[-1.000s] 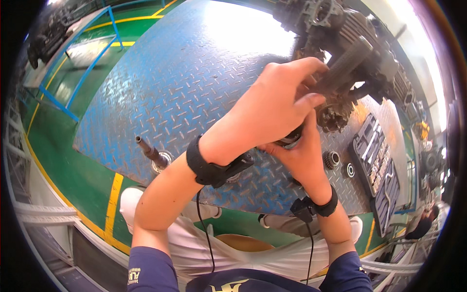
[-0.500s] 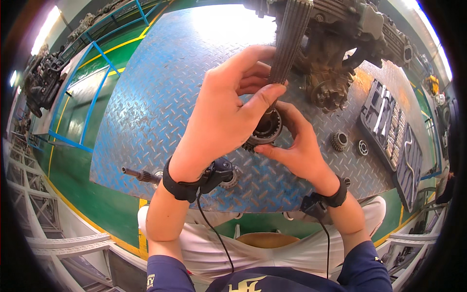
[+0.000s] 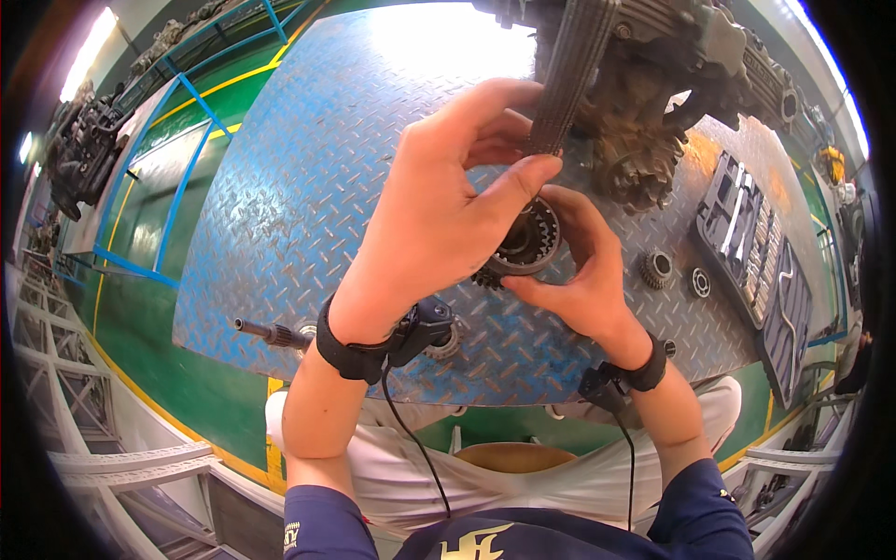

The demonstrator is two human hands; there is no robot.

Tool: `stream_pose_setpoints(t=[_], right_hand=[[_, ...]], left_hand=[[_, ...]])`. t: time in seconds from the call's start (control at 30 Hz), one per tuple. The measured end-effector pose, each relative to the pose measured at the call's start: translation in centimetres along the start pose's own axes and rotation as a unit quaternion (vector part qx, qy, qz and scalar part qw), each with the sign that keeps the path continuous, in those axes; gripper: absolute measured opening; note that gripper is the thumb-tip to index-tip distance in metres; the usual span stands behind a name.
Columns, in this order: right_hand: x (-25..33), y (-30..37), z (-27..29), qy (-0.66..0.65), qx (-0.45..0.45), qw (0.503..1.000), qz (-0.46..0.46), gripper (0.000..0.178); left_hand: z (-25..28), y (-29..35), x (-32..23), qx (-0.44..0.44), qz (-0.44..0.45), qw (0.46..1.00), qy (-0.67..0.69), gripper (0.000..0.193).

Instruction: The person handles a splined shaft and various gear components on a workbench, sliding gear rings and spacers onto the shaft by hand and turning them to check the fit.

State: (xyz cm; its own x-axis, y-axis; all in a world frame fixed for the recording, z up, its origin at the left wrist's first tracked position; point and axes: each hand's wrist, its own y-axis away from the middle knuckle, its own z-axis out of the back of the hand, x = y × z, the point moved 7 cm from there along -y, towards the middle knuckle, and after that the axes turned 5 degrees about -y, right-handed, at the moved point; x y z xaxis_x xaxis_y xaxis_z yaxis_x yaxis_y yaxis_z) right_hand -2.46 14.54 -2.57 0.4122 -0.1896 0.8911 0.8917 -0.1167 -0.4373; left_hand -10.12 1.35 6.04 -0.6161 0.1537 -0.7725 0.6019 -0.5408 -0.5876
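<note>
My left hand (image 3: 439, 201) is closed around the lower end of a long dark ribbed shaft (image 3: 579, 70), its thumb and fingers pinching from either side. The shaft rises steeply toward the top of the view. Just below, my right hand (image 3: 588, 275) grips a dark gear ring (image 3: 530, 245) with teeth inside its rim, the thumb at the near edge and fingers at the far side. The ring lies under the shaft's lower end; my left thumb and hand hide part of it, so whether the two touch I cannot tell.
A large greasy engine or gearbox assembly (image 3: 644, 103) stands at the far right. Right of my hands lie a small gear (image 3: 656, 269), a bearing (image 3: 701, 282) and an open tool case (image 3: 747, 243). A splined shaft (image 3: 271, 332) lies near the blue tread-plate table's (image 3: 280, 215) left front.
Both hands have shifted slightly to the right with the shaft and the gear ring. More of the ring's inner teeth now shows.
</note>
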Motion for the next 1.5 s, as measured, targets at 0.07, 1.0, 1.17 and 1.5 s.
stream_pose_setpoints(t=[0.07, 1.0, 1.17, 1.5], right_hand=[[0.4, -0.2, -0.2, -0.003, 0.005, 1.000, 0.007, 0.078], [5.9, -3.0, 0.7, -0.102, -0.047, 0.984, 0.135, 0.088], [6.6, -2.9, 0.6, -0.118, -0.061, 0.983, 0.131, 0.088], [13.2, -6.6, 2.2, -0.145, -0.145, 0.939, 0.277, 0.079]], left_hand=[[0.2, -0.2, -0.1, -0.003, -0.038, 0.999, -0.021, 0.041], [-1.4, 0.3, 1.8, 0.087, 0.083, 0.955, 0.270, 0.057], [-1.7, 0.6, 2.1, 0.095, 0.094, 0.952, 0.274, 0.067], [-2.6, 0.6, 2.8, 0.078, 0.035, 0.973, 0.213, 0.057]])
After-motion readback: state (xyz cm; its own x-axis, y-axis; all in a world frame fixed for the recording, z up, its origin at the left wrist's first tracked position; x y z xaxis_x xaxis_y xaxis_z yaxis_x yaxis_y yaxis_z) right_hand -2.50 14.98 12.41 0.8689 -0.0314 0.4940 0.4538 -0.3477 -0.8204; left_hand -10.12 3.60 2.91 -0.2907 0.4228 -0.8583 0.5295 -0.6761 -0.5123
